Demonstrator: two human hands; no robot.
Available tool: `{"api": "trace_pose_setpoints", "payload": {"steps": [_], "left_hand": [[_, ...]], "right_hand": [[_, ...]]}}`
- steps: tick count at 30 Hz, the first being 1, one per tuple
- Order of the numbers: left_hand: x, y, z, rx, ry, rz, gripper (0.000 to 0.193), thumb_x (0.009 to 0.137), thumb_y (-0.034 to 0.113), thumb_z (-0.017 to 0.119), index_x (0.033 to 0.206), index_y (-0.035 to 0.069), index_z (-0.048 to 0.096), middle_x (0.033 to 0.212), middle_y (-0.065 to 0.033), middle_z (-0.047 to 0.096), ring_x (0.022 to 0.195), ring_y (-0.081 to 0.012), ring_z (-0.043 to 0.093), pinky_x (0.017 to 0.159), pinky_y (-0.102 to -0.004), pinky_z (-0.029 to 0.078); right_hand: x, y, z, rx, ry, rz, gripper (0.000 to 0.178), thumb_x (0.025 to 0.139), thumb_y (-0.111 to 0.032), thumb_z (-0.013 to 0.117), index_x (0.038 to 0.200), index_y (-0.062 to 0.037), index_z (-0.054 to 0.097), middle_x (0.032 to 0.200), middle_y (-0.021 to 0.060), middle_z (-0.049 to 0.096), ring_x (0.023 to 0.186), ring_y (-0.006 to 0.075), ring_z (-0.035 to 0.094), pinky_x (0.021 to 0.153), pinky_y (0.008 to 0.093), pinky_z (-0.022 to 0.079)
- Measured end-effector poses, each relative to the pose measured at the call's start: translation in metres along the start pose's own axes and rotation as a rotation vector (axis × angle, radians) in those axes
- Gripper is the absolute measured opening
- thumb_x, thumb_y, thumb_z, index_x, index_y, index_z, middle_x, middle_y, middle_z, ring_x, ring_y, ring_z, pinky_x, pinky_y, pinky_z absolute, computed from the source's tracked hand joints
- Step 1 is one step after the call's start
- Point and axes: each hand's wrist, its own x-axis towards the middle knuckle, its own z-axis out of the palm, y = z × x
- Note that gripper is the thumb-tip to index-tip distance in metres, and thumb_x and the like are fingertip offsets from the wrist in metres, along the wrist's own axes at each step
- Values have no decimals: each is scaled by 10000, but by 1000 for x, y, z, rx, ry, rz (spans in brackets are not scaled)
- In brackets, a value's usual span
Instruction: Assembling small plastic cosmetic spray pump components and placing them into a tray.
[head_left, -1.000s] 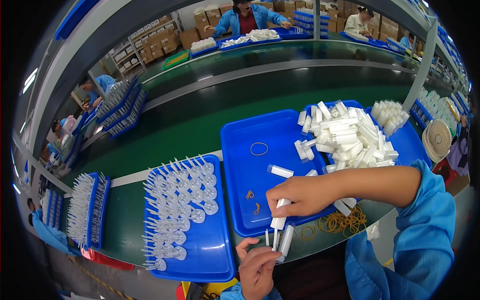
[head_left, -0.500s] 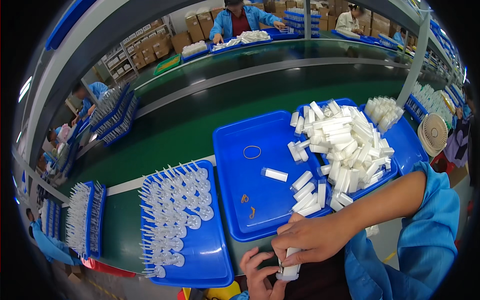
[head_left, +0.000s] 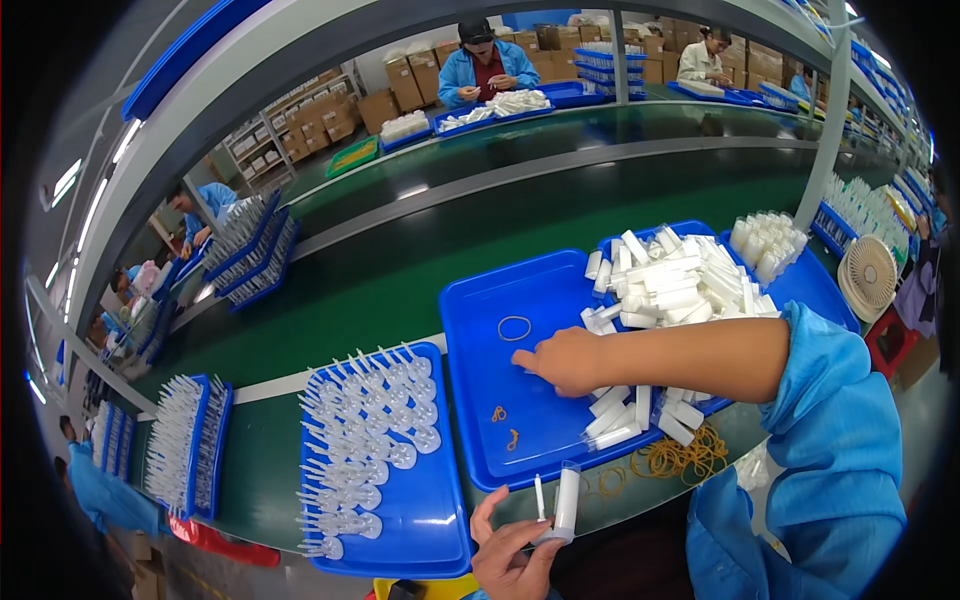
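Note:
My left hand (head_left: 510,555), at the lower middle, is closed around the lower end of a white tube in a clear sleeve (head_left: 567,502). A thin white stick (head_left: 540,498) stands up beside the tube from the same fingers; whether the two are joined is hidden. Over the large blue tray (head_left: 470,400), my right hand (head_left: 565,362) is curled palm down, its fingertips mostly out of sight. Anything under them is covered by the hand. White sleeved tubes (head_left: 612,415) lie close by in the tray's right part. One rubber band (head_left: 514,328) rests just beyond the hand.
A heaped tray of white tubes (head_left: 675,280) stands to the right. Rubber bands (head_left: 680,455) lie at the table edge. On the left, a blue tray (head_left: 425,520) holds rows of clear discs with thin stems (head_left: 365,420). A small fan (head_left: 867,270) stands far right; a co-worker (head_left: 488,70) sits across.
My right hand has left the piece at my left hand and reached up over the large tray, covering the spot where a lone white tube lay. The left hand keeps its tube, now upright.

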Motion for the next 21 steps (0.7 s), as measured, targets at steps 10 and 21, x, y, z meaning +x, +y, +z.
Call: {"api": "trace_pose_setpoints", "payload": {"steps": [10,21], "left_hand": [[12,-8,-2,56,-12,213,94,717,8,663,809,24,645,811,-112,644,910,-287,567,982,-513,282],[17,-8,1,60,-25,269,92,714,24,684,801,31,656,787,-101,655,868,-271,584,980,-508,279]], "right_hand": [[-39,-41,-9,1458,129,-114,564,757,-285,732,1162,-95,388,795,44,535,702,108,506,555,243,387],[-55,-42,-3,1845,-82,-134,493,821,-138,670,1210,-60,378,887,32,487,791,95,528,630,221,442]]}}
